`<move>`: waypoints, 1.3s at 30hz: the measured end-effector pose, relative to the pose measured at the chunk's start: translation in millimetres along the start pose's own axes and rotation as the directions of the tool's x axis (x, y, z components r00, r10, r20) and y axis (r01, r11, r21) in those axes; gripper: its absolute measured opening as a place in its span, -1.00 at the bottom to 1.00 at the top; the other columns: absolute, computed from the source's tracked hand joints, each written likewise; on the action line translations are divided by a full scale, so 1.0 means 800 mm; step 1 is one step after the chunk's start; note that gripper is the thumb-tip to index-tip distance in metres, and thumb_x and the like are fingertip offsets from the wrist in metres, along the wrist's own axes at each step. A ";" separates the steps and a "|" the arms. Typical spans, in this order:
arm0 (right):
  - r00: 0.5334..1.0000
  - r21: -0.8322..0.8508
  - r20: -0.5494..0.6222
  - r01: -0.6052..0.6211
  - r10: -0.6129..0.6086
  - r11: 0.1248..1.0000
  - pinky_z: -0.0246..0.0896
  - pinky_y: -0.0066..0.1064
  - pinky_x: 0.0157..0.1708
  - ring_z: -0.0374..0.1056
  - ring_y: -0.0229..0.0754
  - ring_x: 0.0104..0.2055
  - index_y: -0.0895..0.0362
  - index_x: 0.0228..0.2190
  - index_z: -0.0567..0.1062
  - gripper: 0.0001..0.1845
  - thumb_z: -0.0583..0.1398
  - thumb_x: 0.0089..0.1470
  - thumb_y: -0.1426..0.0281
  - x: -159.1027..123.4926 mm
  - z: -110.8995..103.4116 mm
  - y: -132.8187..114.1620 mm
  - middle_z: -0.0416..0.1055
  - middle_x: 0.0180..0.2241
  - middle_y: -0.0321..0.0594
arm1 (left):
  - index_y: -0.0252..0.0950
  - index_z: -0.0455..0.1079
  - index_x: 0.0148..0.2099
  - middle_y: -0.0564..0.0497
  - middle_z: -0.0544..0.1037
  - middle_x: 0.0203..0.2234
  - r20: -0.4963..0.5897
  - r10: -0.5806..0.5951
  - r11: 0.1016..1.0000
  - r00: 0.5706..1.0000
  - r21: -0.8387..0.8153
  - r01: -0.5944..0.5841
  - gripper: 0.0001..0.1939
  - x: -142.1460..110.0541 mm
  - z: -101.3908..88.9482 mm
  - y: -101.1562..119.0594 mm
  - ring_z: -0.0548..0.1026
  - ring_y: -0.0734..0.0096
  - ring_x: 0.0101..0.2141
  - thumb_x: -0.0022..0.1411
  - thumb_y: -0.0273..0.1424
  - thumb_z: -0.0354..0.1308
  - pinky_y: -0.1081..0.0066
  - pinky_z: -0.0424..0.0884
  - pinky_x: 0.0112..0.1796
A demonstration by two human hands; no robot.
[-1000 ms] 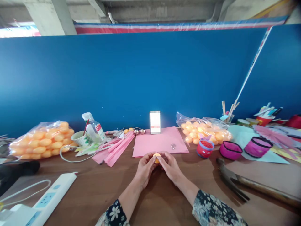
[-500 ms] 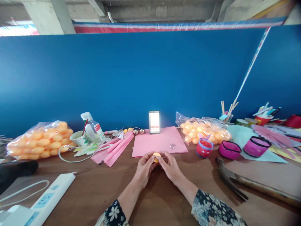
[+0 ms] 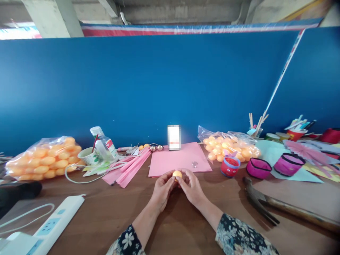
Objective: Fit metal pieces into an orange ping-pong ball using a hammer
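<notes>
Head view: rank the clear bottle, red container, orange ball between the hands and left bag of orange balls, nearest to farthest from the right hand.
1. Orange ball: touching the right hand.
2. Red container: off to the right.
3. Clear bottle: back left.
4. Bag of orange balls: far left, past the bottle.

No text legible. Red-and-white label [image 3: 109, 144] on bottle [image 3: 103, 148], left of frame: too small to read; white rectangle [image 3: 174, 137], centre: pixelated.
</notes>
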State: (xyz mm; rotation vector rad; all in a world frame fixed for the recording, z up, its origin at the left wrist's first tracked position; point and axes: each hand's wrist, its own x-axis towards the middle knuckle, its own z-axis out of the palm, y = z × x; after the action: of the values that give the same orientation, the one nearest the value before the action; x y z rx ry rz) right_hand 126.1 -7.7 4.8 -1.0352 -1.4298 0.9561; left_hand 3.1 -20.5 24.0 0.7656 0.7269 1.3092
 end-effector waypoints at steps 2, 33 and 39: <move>1.000 0.008 -0.002 0.001 -0.001 1.000 0.33 -0.31 -0.30 0.35 -0.12 -0.23 0.14 -0.16 0.35 -0.63 0.14 -0.03 0.25 0.001 0.000 0.001 0.39 -0.19 -0.10 | -0.40 0.37 -0.16 -0.12 0.50 -0.28 0.006 0.003 1.000 1.000 -0.001 -0.003 -0.65 0.000 0.001 0.000 0.46 0.35 -0.30 -0.05 -0.40 0.23 0.34 0.32 -0.19; 0.992 0.066 0.125 0.013 -0.021 0.998 0.30 -0.34 -0.22 0.34 -0.18 -0.20 0.08 -0.22 0.28 -0.66 0.18 -0.08 0.30 -0.006 0.000 -0.015 0.36 -0.22 -0.21 | -0.36 0.43 -0.28 -0.05 0.53 -0.38 -0.086 0.052 0.999 0.995 0.009 -0.051 -0.73 0.005 -0.004 -0.002 0.46 0.36 -0.32 -0.14 -0.55 0.13 0.41 0.33 -0.25; 0.992 0.081 0.122 0.021 -0.031 0.996 0.29 -0.36 -0.21 0.34 -0.19 -0.20 0.07 -0.23 0.29 -0.69 0.18 -0.07 0.32 -0.006 0.000 -0.016 0.36 -0.21 -0.22 | -0.37 0.42 -0.27 -0.06 0.53 -0.38 -0.070 0.056 0.998 0.996 -0.004 -0.057 -0.71 0.006 -0.005 -0.002 0.46 0.35 -0.32 -0.14 -0.58 0.11 0.40 0.33 -0.25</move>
State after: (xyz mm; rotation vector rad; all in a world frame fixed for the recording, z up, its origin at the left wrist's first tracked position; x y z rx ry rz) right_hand 125.3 -16.5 15.6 -0.9095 -1.4901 1.0648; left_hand 1.4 -15.9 20.3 0.7436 0.7613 1.3944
